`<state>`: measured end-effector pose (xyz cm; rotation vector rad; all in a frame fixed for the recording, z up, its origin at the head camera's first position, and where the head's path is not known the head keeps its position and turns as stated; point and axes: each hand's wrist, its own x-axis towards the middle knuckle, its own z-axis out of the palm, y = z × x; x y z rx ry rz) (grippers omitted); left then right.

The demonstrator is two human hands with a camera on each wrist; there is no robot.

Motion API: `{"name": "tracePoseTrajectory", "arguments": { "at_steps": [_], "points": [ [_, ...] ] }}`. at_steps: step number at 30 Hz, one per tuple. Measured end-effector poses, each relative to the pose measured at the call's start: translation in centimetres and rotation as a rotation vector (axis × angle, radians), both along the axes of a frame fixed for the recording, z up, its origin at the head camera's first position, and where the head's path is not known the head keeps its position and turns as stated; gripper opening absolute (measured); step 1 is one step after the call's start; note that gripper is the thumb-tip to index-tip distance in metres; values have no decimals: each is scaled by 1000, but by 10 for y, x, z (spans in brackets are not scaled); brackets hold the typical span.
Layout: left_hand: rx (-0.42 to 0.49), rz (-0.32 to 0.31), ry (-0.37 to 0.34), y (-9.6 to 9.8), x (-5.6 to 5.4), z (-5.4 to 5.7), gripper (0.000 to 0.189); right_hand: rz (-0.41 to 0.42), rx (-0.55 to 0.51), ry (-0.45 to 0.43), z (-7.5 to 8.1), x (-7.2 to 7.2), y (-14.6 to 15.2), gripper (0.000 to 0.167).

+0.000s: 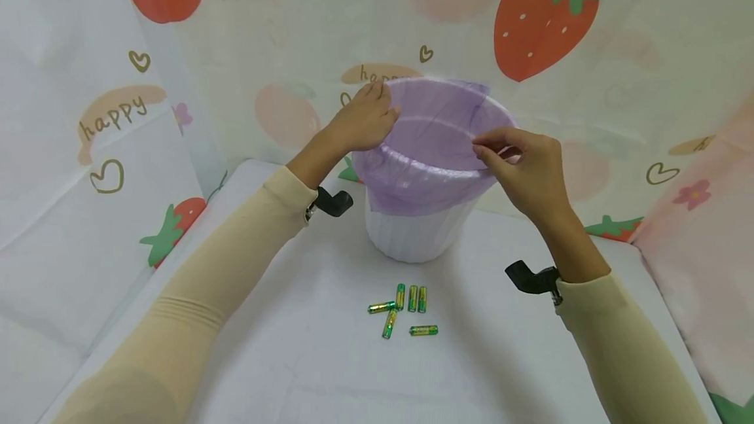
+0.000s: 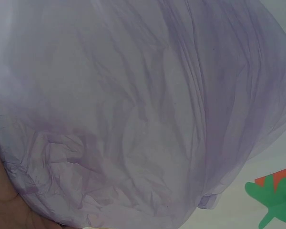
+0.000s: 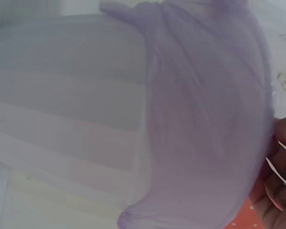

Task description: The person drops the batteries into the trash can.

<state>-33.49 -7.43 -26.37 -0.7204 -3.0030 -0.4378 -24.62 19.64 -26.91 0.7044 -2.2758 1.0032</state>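
Observation:
A white bin (image 1: 406, 237) stands upright on the white cloth, lined with a thin purple plastic bag (image 1: 412, 195). The bag is folded down outside over the upper wall, and its inside shows through the wide mouth. My left hand (image 1: 366, 116) holds the lined rim at the left, fingers bent over the edge. At the right of the rim, my right hand (image 1: 524, 162) has thumb and fingertips together at the bag's edge. In the right wrist view the bag (image 3: 205, 119) overlaps some fingertips. Creased bag film (image 2: 143, 119) fills most of the left wrist view.
Several green and gold batteries (image 1: 423, 330) lie loose in front of the bin on the white cloth (image 1: 306, 345). Behind stands a cloth backdrop (image 1: 294, 31) printed with strawberries and hearts. Black wrist mounts (image 1: 334, 203) stick out from both sleeves.

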Motion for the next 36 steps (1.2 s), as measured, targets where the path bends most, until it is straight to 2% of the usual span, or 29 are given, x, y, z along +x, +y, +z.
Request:
{"name": "tracePoseTrajectory", "arguments": {
  "at_steps": [7, 14, 22, 31, 36],
  "points": [
    [9, -1, -3, 1, 0, 1, 65, 21, -76, 101, -3, 28, 1, 9],
    [5, -9, 10, 0, -2, -1, 64, 69, -41, 115, -18, 58, 2, 15],
    [20, 11, -6, -2, 0, 0, 65, 123, -36, 62, -48, 81, 3, 21],
    [26, 13, -7, -2, 0, -1, 65, 126, -51, -73, -89, 102, -5, 17],
    [36, 14, -11, -1, 2, 2, 65, 125, -68, -116, -110, 111, -6, 16]
  ]
}}
